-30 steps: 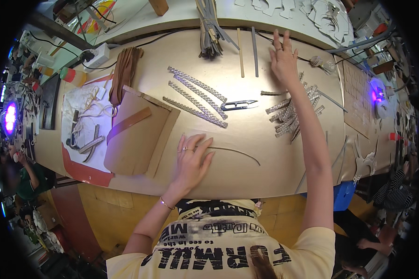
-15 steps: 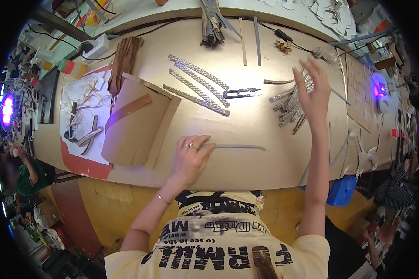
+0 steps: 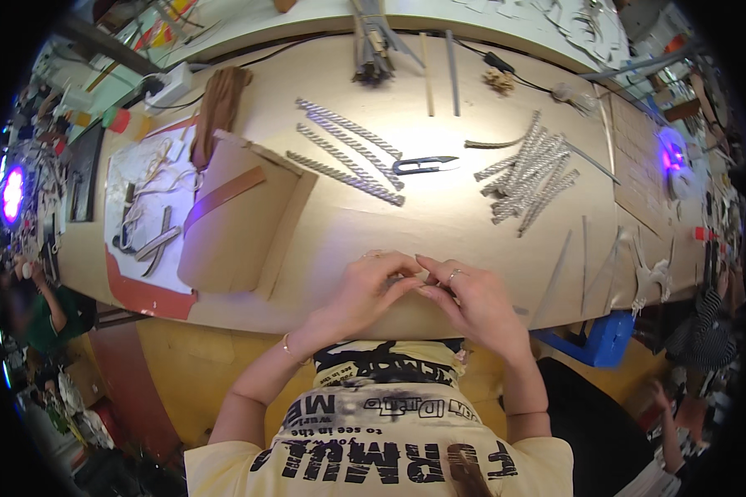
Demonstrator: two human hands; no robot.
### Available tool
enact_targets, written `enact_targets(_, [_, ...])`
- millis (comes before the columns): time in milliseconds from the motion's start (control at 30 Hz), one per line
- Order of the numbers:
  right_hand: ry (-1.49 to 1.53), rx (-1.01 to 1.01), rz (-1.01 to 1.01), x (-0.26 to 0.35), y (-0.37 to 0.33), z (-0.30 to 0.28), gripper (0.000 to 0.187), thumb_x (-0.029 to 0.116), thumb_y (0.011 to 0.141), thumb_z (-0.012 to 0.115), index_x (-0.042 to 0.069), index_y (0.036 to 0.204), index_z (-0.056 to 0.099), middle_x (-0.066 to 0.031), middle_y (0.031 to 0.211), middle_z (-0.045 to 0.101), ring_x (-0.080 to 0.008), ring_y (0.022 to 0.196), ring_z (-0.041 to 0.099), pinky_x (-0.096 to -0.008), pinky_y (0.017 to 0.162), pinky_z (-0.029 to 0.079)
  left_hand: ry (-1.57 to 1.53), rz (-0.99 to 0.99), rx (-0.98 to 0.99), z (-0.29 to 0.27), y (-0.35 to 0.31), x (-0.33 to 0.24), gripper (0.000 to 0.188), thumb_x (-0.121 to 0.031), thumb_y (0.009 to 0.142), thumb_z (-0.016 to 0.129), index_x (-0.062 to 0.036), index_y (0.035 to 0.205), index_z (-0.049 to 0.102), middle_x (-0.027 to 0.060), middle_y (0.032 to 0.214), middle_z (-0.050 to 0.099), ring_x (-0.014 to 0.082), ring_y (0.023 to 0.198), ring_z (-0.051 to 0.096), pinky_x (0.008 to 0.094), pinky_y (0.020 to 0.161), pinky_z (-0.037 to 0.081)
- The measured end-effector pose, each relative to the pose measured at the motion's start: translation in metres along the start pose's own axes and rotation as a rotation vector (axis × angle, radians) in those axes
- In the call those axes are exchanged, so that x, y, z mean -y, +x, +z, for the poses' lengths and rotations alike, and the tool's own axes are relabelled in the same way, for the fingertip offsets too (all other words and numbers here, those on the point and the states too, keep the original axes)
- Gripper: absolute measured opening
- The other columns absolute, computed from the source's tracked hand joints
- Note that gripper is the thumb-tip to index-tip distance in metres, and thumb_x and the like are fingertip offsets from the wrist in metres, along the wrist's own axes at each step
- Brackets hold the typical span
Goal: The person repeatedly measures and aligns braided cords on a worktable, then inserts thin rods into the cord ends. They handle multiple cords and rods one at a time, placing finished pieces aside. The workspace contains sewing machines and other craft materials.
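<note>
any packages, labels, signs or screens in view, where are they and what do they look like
Cardboard box: left of the hands, tan, open flaps, brown tape strip.
Printed sheet: far left on a red mat, white, tools lying on it.
Glowing lamps: both table ends, purple-white.
No screens seen.

We are losing sight of whatever the left hand [image 3: 365, 290] and right hand [image 3: 472, 300] are pinching; fingers are covering it at lower centre. Clutter along both edges is blurring.
</note>
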State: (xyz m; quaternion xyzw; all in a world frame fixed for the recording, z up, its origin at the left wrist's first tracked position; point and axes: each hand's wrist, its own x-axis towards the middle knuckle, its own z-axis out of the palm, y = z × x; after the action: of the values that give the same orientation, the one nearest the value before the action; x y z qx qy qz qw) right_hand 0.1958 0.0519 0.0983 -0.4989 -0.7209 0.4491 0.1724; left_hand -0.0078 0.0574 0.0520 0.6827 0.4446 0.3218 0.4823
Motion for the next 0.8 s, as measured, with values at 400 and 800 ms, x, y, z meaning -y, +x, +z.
enact_targets(400, [0.25,-0.41,0.296,-0.05,-0.078,-0.021,0.013,0.01,0.096,0.063,0.0,0.088,0.064,-0.0036,0.081,0.06,-0.0099,0.071,0.056,-0.024,0.065,0.045,0.706,0.263,-0.092,-0.01,0.087,0.007,0.02,-0.019,0.089,0.071,-0.005,0.104,0.07,0.0092,0.1,0.065,0.028,0.091,0.062,0.0395,0.088,0.045])
enact_targets(800, [0.701,-0.421,0.265,-0.054,-0.062,-0.025,0.023,0.019,0.101,0.06,0.001,0.087,0.061,-0.0005,0.077,0.059,-0.0058,0.065,0.052,-0.0215,0.061,0.042,0.595,0.284,-0.134,0.067,0.159,0.033,0.023,-0.018,0.088,0.07,-0.0052,0.108,0.07,0.0113,0.108,0.063,0.0285,0.107,0.058,0.0448,0.094,0.042])
